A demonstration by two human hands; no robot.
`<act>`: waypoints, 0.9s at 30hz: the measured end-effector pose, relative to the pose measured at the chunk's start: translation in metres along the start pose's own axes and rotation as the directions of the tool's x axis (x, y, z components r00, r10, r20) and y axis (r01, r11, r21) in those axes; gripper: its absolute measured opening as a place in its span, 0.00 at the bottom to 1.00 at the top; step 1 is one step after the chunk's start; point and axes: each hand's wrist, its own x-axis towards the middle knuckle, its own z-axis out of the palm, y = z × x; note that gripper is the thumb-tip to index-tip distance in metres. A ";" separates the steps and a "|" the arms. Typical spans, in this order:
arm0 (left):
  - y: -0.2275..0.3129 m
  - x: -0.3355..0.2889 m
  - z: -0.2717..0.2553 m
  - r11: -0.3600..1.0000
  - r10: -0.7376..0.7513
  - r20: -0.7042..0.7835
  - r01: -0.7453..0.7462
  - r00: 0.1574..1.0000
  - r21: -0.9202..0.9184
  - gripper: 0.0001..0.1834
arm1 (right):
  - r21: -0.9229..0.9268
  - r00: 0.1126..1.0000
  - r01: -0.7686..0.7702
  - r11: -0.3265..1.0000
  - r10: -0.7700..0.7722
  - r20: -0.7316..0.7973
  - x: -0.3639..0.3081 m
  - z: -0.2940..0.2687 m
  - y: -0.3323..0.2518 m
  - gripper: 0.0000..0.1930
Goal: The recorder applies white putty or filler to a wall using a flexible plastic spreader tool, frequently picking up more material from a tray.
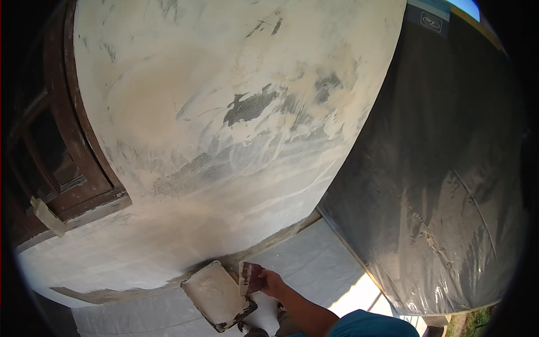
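My right hand [272,282] reaches in from the lower right and is closed around a wide putty knife [250,277], dark reddish with a pale smeared blade. The knife is beside the upper right edge of a dark tray [249,309]. Pale, smooth filler [213,292] covers the tray's inside, and smears mark its rim. My left hand does not show. Ahead rises a wall [168,101] with cream and white filler spread unevenly over it. Grey patches [250,106] show through in the middle.
A brown wooden window frame [78,151] stands at the left, with a pale piece [48,217] on its lower edge. Dark plastic sheeting [438,168] hangs at the right. Grey covering [303,261] lies on the floor, partly sunlit.
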 end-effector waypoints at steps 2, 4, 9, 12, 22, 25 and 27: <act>0.024 0.019 -0.012 0.998 0.033 -0.074 -0.029 0.997 0.048 0.15 | 0.092 0.986 0.151 0.984 -0.157 0.062 -0.011 0.006 -0.036 0.24; 0.061 0.025 -0.019 0.991 0.119 -0.084 -0.114 0.989 0.066 0.17 | 0.116 0.949 0.296 0.948 -0.306 0.075 -0.035 0.017 -0.085 0.24; 0.146 0.022 -0.023 0.992 -0.065 0.038 0.069 0.997 -0.108 0.07 | 0.048 0.803 0.585 0.810 -0.586 0.107 -0.079 0.049 -0.228 0.24; 0.180 0.006 0.011 0.998 -0.028 -0.025 0.027 0.999 -0.048 0.10 | -0.013 0.700 0.714 0.700 -0.712 0.055 -0.100 0.077 -0.313 0.17; 0.200 -0.038 0.162 0.967 -0.227 0.092 0.236 0.969 -0.097 0.24 | -0.416 0.237 0.908 0.038 -0.867 0.438 -0.154 0.211 -0.470 0.09; 0.216 -0.051 0.199 0.939 -0.253 0.164 0.283 0.953 -0.196 0.24 | -0.587 0.132 0.787 -0.191 -0.877 0.462 -0.160 0.228 -0.475 0.11; 0.228 -0.055 0.217 0.939 -0.207 0.044 0.212 0.977 -0.270 0.23 | -0.564 -0.120 0.656 -0.501 -0.807 0.578 -0.155 0.230 -0.484 0.12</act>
